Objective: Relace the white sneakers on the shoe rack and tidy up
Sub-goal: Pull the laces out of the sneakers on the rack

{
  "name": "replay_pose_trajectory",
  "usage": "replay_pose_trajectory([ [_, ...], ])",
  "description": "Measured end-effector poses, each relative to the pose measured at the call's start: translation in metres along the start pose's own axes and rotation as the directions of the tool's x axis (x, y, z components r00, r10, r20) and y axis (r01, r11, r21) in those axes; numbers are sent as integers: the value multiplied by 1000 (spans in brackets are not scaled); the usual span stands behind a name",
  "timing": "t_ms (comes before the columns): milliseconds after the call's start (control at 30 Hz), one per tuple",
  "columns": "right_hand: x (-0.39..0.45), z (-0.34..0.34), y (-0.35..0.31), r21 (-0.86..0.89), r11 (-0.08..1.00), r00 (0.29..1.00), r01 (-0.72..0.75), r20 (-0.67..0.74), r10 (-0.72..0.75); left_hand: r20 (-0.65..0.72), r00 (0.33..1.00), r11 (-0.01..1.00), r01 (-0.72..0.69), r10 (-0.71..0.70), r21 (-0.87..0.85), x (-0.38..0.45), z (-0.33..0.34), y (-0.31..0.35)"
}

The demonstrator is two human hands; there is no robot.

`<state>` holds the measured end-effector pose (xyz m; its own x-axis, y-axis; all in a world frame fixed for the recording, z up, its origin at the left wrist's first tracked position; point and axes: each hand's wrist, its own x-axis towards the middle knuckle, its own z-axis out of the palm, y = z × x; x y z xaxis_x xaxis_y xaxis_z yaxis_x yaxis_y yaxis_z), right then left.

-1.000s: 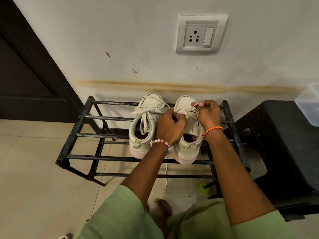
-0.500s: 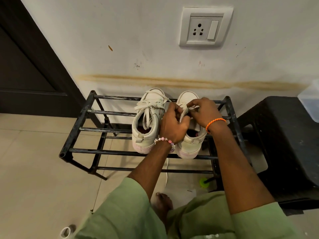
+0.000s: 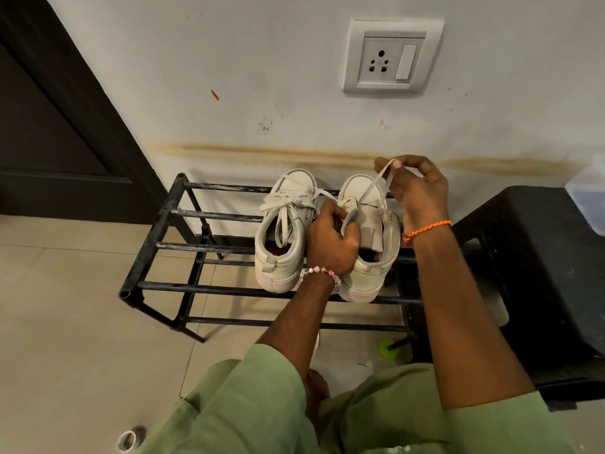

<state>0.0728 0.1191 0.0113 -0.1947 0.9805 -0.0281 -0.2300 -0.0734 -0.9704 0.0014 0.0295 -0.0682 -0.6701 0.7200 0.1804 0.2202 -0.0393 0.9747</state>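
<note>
- Two hands share one shoe: my right hand point(image 3: 417, 188) is lifted toward 12 o'clock, thumb and fingers pinching the shoelace point(image 3: 376, 185) near its loop so the slack draws up out of the eyelets.
- My left hand point(image 3: 330, 239) curls round the inner edge of the right sneaker point(image 3: 371, 234), by the tongue, holding that side; I judge it is there to keep the shoe from lifting as the lace is pulled.
- That sneaker's tongue is folded back toward me, which leaves the eyelet rows open to work on; only the toe end looks laced, so most of this shoe is still to do.
- At 9 o'clock from my left hand, touching or just beside the first shoe, the left sneaker point(image 3: 284, 231) sits with its lace threaded and the ends hanging loose into the opening.
- Both shoes stand toes to the wall on the top bars of the black shoe rack point(image 3: 154, 250), heels toward me, so I can reach the laces without carrying them off.
- At 3 o'clock a black stool point(image 3: 537, 273) stands beside the rack, with a clear plastic box point(image 3: 589, 198) on it.
- At 7 o'clock on the tiled floor lies a small roll of tape point(image 3: 126, 440); at 5 o'clock of the rack a small green object point(image 3: 388, 348), which I cannot identify.
</note>
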Motion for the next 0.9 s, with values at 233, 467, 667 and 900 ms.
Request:
replay_pose_trajectory([
  [233,-1,-6,22,-845,498,972,197,235,15,-50,999,1000,-6,6,-2,0,3,-3],
  [467,-5,4,26,-955,174,967,242,253,40,-63,998,1000,-19,20,8,0,3,0],
  [667,-8,-4,11,-744,649,987,159,136,-85,-77,997,1000,-14,13,-19,-1,2,-2],
  [900,-3,-6,-15,-94,995,996,-34,79,41,-99,995,999,-35,33,-17,-1,3,-4],
])
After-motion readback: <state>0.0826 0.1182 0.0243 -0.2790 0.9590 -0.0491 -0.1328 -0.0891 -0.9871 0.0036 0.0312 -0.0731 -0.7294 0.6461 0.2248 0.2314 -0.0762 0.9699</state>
